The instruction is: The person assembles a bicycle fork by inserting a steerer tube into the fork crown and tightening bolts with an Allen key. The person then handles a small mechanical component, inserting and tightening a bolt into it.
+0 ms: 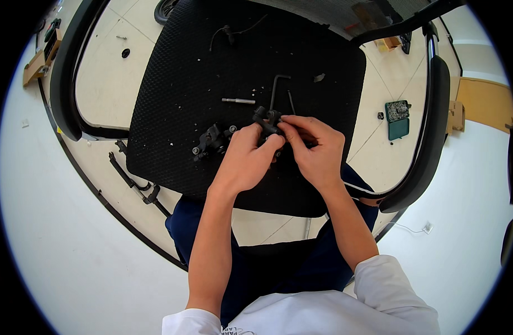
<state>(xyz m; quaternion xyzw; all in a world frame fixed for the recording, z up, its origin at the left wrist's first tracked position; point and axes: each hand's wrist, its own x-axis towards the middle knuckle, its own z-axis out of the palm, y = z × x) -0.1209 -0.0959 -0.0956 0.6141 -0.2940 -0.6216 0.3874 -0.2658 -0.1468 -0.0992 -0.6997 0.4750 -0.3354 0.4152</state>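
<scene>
Over a black chair seat (pixel 172 72), my left hand (pixel 247 159) and my right hand (pixel 316 151) meet on a small black mechanical part with a knob (pixel 262 114). Fingers of both hands close around it and cover its lower side. Just beyond the part is a black L-shaped hex key (pixel 275 89); whether its lower end touches the part I cannot tell. A thin dark rod (pixel 291 101) lies near my right fingertips. Beside my left hand sits a black clamp-like assembly with silver screws (pixel 213 139). Farther off lies a silver bit holder (pixel 238 101).
A black piece with thin cables (pixel 229 34) lies at the seat's far side, with crumbs scattered around. Black armrests (pixel 72 72) flank the seat. On the floor are an open green case of small parts (pixel 397 117) and a black pole with clamps (pixel 136 187).
</scene>
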